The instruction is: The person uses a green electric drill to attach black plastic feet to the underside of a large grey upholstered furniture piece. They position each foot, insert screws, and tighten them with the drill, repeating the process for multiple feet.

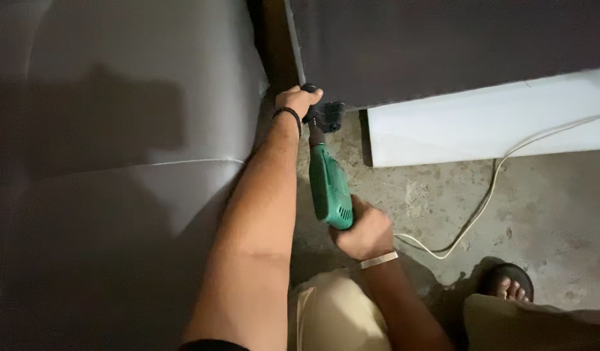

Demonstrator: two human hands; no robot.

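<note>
My right hand [363, 231] grips the handle of a green power drill [329, 187], which points up and away toward the lower corner of a dark panel [443, 45]. My left hand [296, 100], with a dark band on the wrist, is closed around a small dark part [326, 117] at the drill's tip, right against the panel's corner. The drill bit itself is hidden behind that part and my fingers.
A grey upholstered surface [118, 162] fills the left side. A white board [488, 123] lies on the concrete floor [547, 208] under the dark panel. The drill's white cord [488, 195] snakes across the floor. My sandalled foot [508, 283] rests at the lower right.
</note>
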